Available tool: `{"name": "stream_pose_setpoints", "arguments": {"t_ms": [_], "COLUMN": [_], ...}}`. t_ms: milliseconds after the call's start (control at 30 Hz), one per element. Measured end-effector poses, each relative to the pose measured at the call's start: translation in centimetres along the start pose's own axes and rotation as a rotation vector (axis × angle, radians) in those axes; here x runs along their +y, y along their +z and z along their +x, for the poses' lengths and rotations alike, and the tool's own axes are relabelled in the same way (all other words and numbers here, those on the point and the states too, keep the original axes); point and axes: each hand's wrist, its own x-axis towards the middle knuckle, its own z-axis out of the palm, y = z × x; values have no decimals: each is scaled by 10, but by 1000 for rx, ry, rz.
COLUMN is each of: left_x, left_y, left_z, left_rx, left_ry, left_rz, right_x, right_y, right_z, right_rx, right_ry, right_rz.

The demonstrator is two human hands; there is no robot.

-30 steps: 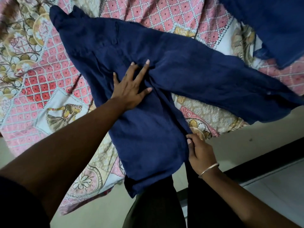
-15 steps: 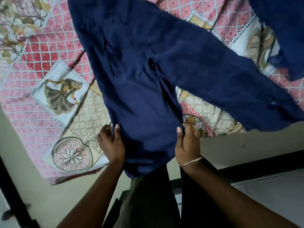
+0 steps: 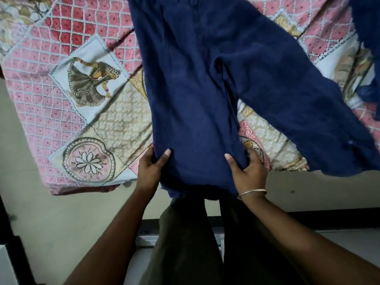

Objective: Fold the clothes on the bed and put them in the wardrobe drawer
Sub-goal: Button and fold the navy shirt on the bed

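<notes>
A: Gripping noted: left hand (image 3: 151, 169) and right hand (image 3: 249, 171) each pinch the near end of the navy trousers (image 3: 195, 95), thumbs on top, fingers underneath.

B: Garment position?

A: Spread on the patterned bedspread (image 3: 61, 103), near end hanging past the bed edge; one leg splays right. Second navy garment (image 3: 368, 38) lies at the far right. Bangle (image 3: 251, 192) sits on the right wrist.

The dark navy cloth garment (image 3: 197, 103) looks matt and soft, a little fuzzy. The pink and beige patterned bedcover (image 3: 61, 112) is printed cotton-like cloth, matt. A thin metal bangle (image 3: 251, 191) shines slightly.
</notes>
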Motion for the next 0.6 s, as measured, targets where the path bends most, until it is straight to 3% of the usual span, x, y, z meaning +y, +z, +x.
{"name": "stream_pose_setpoints", "arguments": {"t_ms": [100,233,333,500,600], "left_x": [-5,-11,-16,-25,-37], "left_y": [-6,-11,-16,-22,-25], "left_z": [-4,-10,-15,-25,-31], "left_rx": [-7,-20,-106,-107,-102], "left_ry": [-44,-60,-52,-44,-71], "left_rz": [-49,-25,8,-24,-48], "right_x": [7,-12,-17,-16,-6], "right_y": [0,9,21,21,11], "right_z": [-1,-5,-3,-15,-23], "right_rx": [-10,26,63,18,32], "right_ry": [-117,-15,-56,-95,16], "right_rz": [-245,-300,-360,-54,38]}}
